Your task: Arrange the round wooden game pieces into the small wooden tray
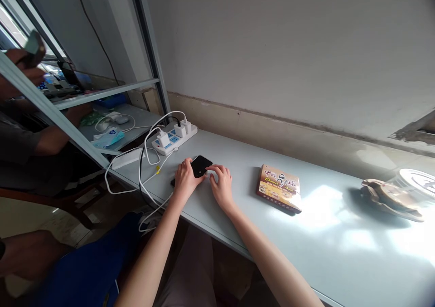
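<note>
A black smartphone (200, 165) lies tilted, screen up, between my two hands just above or on the grey desk. My left hand (186, 177) is closed around the phone's left side. My right hand (221, 185) has its fingers bent, the fingertips at the phone's right edge and the thumb tucked below. A small pale spot shows between the fingertips, too small to name. Part of another dark, flat object (173, 182) sticks out under my left hand; the rest is covered.
A white power strip (176, 138) with plugged-in chargers and looping white cables (147, 150) stands behind my left hand. A Chinese chess box (279, 187) lies to the right, with a clear plastic container (413, 187) beyond. A metal frame (81, 130) rises at left; another person's arm (50, 137) is behind it.
</note>
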`<state>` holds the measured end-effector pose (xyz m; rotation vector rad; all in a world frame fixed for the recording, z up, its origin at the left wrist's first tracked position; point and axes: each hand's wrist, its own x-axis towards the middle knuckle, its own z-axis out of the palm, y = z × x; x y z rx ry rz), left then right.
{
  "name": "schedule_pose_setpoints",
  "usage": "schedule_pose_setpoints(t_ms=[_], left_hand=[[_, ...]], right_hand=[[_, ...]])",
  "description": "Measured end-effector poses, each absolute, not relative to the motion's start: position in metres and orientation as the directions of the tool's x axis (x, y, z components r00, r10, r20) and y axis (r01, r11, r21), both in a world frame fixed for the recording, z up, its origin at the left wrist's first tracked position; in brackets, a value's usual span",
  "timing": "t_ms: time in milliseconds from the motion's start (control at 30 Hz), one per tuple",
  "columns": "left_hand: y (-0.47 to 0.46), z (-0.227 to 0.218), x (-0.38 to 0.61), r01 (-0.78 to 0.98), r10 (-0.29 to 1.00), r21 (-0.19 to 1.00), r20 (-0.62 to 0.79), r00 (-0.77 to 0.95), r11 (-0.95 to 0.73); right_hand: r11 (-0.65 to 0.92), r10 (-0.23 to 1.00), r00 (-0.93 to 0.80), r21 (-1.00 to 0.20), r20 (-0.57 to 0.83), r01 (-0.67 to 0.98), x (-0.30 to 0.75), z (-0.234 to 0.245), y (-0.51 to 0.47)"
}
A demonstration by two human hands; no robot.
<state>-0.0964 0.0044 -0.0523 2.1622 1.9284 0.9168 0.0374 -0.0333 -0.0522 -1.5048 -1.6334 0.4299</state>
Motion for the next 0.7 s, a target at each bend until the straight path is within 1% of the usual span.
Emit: schedule_pose_setpoints(t_ms=[167,300,400,467,533,700], left_hand=[[-0.014,-0.045,-0.119,0.839,0.904,0.504,0.426,-0.034,-0.206],[-0.040,-0.048,-0.138,0.815,0.898,0.550,0.431,-0.087,-0.185],[-0.057,-0.053,-0.144,0.814,0.897,0.554,0.431,-0.101,-0.174],[-0.064,-0.055,-0.144,0.821,0.904,0.541,0.421,-0.076,-0.183],[-0.067,-0.058,-0.144,0.832,0.908,0.519,0.416,-0.048,-0.194],[-0.066,-0.067,-0.144,0.835,0.897,0.510,0.439,-0.045,-0.207]], right_hand=[[0.197,0.939,0.034,-0.616,0.343,0.763,0.036,-0.053,-0.030],[0.224,0.941,-0.030,-0.557,0.336,0.800,0.034,-0.055,-0.028],[0.199,0.957,-0.047,-0.530,0.286,0.825,0.033,-0.057,-0.025],[0.161,0.967,-0.026,-0.526,0.254,0.835,0.034,-0.059,-0.023],[0.137,0.968,0.002,-0.537,0.249,0.832,0.034,-0.062,-0.021],[0.157,0.951,0.052,-0.623,0.304,0.767,0.036,-0.068,-0.020]])
